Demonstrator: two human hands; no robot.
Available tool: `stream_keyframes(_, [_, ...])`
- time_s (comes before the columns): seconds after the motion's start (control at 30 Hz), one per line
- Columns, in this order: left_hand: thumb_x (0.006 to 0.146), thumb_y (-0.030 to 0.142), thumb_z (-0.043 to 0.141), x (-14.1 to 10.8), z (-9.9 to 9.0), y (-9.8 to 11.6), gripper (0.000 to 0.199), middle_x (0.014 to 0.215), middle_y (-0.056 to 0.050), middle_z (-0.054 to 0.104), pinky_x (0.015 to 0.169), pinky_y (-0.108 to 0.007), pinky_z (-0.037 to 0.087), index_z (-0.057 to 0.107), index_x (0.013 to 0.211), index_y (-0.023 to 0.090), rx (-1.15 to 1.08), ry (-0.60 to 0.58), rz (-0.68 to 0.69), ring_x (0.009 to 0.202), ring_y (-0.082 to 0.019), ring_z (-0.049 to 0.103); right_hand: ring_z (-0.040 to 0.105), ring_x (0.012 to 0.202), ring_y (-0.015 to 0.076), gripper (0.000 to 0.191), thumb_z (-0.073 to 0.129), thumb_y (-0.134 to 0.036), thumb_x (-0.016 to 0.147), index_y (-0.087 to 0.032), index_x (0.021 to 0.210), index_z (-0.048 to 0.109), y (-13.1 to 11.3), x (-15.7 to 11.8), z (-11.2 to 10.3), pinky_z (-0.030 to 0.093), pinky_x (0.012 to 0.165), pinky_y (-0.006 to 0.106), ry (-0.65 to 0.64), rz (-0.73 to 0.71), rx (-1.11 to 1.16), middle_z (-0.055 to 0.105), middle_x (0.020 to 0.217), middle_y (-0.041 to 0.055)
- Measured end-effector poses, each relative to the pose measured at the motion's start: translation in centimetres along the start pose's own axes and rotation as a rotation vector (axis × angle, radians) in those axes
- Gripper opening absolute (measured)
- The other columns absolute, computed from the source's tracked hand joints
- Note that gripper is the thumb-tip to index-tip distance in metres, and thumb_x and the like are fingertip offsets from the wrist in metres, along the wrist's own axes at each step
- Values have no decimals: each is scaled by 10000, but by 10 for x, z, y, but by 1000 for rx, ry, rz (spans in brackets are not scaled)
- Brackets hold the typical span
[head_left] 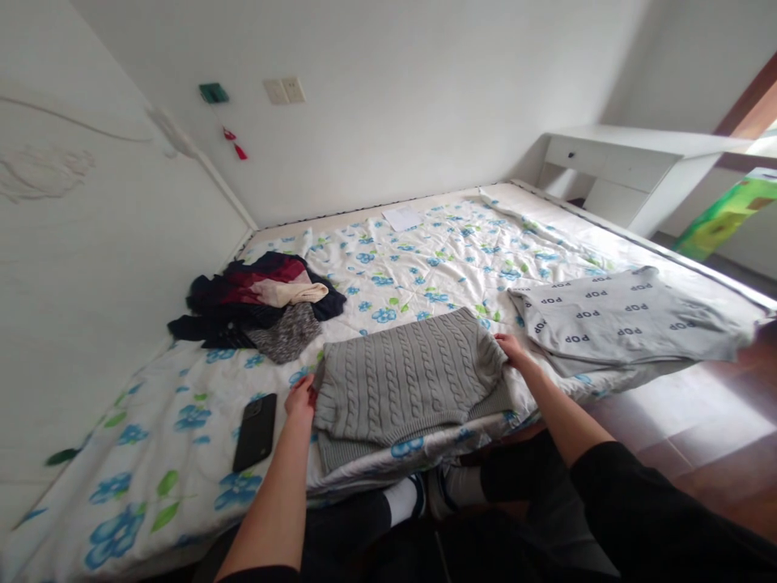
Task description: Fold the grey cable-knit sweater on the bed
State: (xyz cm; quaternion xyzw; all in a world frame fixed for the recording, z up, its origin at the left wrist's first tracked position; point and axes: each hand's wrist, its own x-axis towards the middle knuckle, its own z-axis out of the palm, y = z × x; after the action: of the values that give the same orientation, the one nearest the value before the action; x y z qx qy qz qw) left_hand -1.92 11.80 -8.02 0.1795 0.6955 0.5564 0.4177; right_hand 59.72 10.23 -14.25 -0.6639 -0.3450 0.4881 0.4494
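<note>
A grey cable-knit sweater (406, 376) lies folded over on the flowered bedsheet (376, 267), near the bed's front edge. Its ribbed lower layer sticks out below the upper one. My left hand (301, 397) is closed on the sweater's left edge, with the fingertips partly hidden. At the opposite edge, my right hand (511, 350) pinches the knit at the upper right corner. A black phone (255, 431) lies on the sheet just left of my left hand. To the right of my right hand, a light grey garment printed with "POP" (619, 320) is spread out.
A heap of dark, red and cream clothes (267, 300) sits at the left against the wall side. White paper (401, 219) lies toward the back. A white desk (637, 166) and a green-yellow bag (728, 212) stand at the right.
</note>
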Motion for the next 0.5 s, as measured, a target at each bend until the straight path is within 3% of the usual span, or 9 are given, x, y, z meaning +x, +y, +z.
stream_keyframes(0.07, [951,86,728,-9,-4,4,152,723,34,738,690,-230,594,759,1055,193,-23,19,-31,633,-135,703,679,655,207,243,842,-396,744,-185,843,771,-1,-9,1,555,624,285,38,33,24,702,640,21])
stream_keyframes(0.13, [967,76,720,-23,-12,8,115,764,6,775,674,-230,601,750,995,183,-25,-23,-77,644,-139,725,691,688,211,238,840,-406,777,-198,858,758,-2,-20,-1,571,655,291,-12,81,65,709,673,31])
stream_keyframes(0.3, [1010,87,724,-75,-53,1,115,947,-61,864,681,-219,635,795,1034,175,5,-282,-160,746,-155,805,712,813,189,255,892,-400,810,-207,896,749,11,-63,-21,602,743,272,-213,146,122,779,872,67])
stream_keyframes(0.4, [969,90,797,-111,-81,-15,131,1018,-91,883,740,-255,681,808,1056,187,67,-412,-202,862,-208,854,690,825,174,373,935,-493,786,-197,918,752,27,-89,-33,588,734,259,-295,97,14,764,892,49])
stream_keyframes(0.5, [942,151,877,-134,-93,-26,136,1048,-110,888,772,-275,696,810,1052,196,138,-446,-225,937,-245,873,645,725,160,417,903,-561,791,-200,784,693,34,-104,-34,527,646,246,-297,11,-203,692,735,8])
